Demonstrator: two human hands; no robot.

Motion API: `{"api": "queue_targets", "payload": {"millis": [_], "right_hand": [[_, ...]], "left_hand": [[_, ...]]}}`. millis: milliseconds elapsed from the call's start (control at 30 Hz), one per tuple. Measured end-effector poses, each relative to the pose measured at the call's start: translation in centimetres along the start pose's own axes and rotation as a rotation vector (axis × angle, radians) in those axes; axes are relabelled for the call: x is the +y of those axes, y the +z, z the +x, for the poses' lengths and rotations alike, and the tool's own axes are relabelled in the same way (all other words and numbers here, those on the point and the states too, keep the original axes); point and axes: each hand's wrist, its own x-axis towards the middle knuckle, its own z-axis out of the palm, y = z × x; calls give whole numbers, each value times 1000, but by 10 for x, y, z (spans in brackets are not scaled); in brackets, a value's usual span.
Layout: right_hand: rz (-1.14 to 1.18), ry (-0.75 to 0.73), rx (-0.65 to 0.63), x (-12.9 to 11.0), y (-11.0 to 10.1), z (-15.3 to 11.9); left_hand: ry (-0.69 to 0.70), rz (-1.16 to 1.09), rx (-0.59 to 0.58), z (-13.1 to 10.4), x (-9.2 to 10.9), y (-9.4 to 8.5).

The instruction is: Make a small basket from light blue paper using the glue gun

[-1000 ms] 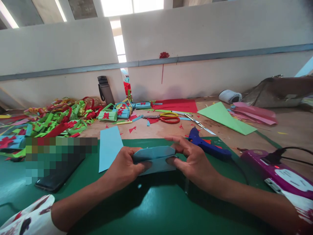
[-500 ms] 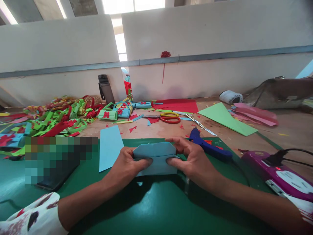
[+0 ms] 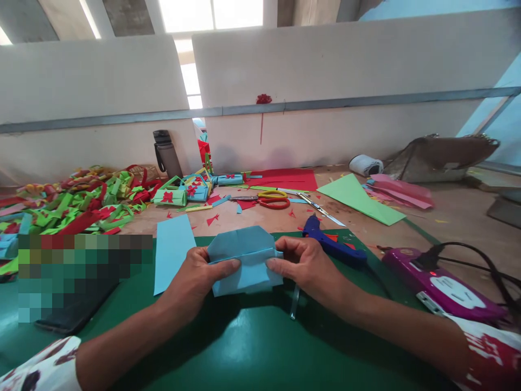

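Paper (image 3: 243, 242), blue and folded, shows more of its upper flap than before; left hand (image 3: 200, 276) and right hand (image 3: 310, 266) pinch its opposite ends, near a glue gun (image 3: 334, 247).

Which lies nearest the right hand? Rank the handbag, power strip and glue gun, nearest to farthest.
1. Glue gun: just beyond the right hand, slightly right.
2. Power strip: farther out, right side.
3. Handbag: far back, right side.

Passable: low over near part of green mat (image 3: 244, 353). Obstacles: blue glue gun (image 3: 337, 248) and purple power strip (image 3: 439, 288) right, dark flat device (image 3: 75, 309) left, scissors (image 3: 266, 200) beyond.
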Motion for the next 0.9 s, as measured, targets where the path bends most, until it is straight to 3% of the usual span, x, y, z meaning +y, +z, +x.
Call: {"api": "queue_targets", "payload": {"millis": [233, 367, 900], "right_hand": [[41, 48, 41, -5, -1, -2], [45, 23, 83, -5, -3, -2], [72, -53, 147, -2, -7, 4]], "left_hand": [[-63, -152, 67, 3, 0, 3], [-42, -246, 37, 3, -4, 4], [118, -83, -116, 0, -7, 2]]}}
